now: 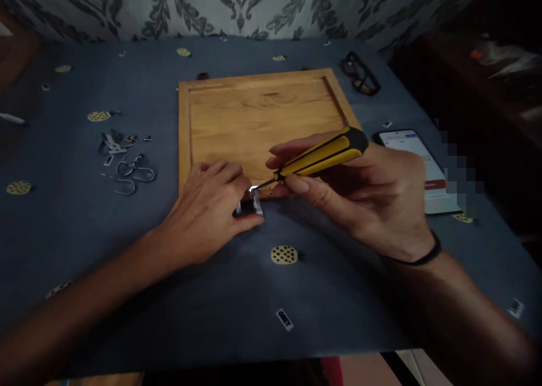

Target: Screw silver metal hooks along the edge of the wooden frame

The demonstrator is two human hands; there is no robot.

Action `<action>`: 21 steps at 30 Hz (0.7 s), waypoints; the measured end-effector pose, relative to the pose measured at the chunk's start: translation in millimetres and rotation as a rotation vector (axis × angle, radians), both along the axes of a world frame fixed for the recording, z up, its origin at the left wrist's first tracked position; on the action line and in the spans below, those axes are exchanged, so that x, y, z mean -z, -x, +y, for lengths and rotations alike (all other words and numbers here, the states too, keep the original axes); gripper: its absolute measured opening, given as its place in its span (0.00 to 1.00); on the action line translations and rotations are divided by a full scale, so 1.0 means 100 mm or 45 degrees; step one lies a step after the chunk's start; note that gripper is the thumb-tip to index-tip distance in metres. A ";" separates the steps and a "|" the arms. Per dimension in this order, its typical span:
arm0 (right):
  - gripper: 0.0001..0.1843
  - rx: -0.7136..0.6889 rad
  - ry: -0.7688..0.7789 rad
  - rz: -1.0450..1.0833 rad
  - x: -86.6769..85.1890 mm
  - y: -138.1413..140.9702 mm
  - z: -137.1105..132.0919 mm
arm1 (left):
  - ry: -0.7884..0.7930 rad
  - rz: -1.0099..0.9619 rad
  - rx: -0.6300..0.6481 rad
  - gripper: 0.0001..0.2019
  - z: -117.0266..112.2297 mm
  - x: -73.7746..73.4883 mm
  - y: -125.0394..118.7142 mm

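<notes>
A framed wooden panel (271, 115) lies flat on the table. My left hand (209, 208) rests over its near edge, fingers curled and thumb stretched below. Between that thumb and the fingers is a small shiny metal fitting (257, 202) at the panel's edge; its exact kind is hard to make out. My right hand (364, 194) is closed round a yellow and black screwdriver (319, 153), which slants down to the left. Its tip meets the top of the fitting. Whether a screw sits under the tip I cannot tell.
Left of the panel lie metal clips (112, 143), several small screws (132, 139) and bent wire hooks (134, 171). Dark glasses (359, 74) lie at the back right. A lit phone (417, 160) is behind my right hand. A patterned blue cloth (203, 312) covers the table.
</notes>
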State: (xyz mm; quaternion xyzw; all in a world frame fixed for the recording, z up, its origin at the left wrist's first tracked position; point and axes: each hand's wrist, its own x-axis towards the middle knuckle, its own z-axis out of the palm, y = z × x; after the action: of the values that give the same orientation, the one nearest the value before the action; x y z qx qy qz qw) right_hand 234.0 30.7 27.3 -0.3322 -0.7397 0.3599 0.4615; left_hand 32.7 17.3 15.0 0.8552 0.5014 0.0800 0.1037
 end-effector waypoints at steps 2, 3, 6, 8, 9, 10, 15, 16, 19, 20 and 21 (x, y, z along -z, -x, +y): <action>0.10 -0.011 -0.005 0.000 0.00 -0.02 0.03 | 0.015 0.002 -0.005 0.18 0.00 -0.01 -0.01; 0.08 0.002 -0.010 -0.005 0.00 -0.03 0.04 | 0.022 0.001 -0.008 0.17 0.00 -0.01 -0.01; 0.04 0.061 -0.080 -0.073 0.00 -0.02 0.06 | 0.040 -0.001 -0.007 0.17 0.00 -0.01 -0.01; 0.06 0.127 -0.148 -0.119 0.00 0.00 0.06 | 0.042 -0.002 -0.004 0.18 0.00 -0.02 -0.01; 0.07 0.161 -0.186 -0.134 0.01 0.02 0.05 | 0.038 -0.001 -0.005 0.18 0.00 -0.02 -0.01; 0.09 0.195 -0.230 -0.147 0.01 0.03 0.04 | 0.033 0.002 -0.006 0.18 0.00 -0.02 -0.01; 0.14 0.357 -0.454 -0.233 0.08 0.08 0.03 | 0.027 0.013 -0.011 0.16 0.00 -0.02 -0.02; 0.14 0.376 -0.460 -0.225 0.09 0.09 0.03 | 0.024 0.004 -0.011 0.16 0.00 -0.01 -0.02; 0.13 0.406 -0.401 -0.134 0.11 0.10 0.01 | 0.019 -0.016 -0.002 0.17 0.00 -0.01 -0.01; 0.12 0.443 -0.370 -0.100 0.11 0.11 -0.01 | 0.022 -0.015 0.002 0.17 0.00 -0.01 -0.01; 0.11 0.501 -0.347 -0.062 0.10 0.12 -0.02 | 0.027 -0.012 0.004 0.17 0.00 -0.01 0.00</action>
State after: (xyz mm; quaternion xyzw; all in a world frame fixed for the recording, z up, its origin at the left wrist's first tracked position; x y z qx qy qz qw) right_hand 221.9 28.3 17.5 -0.4132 -0.7133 0.1517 0.5454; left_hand 33.1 17.0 16.1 0.8546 0.5002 0.0787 0.1152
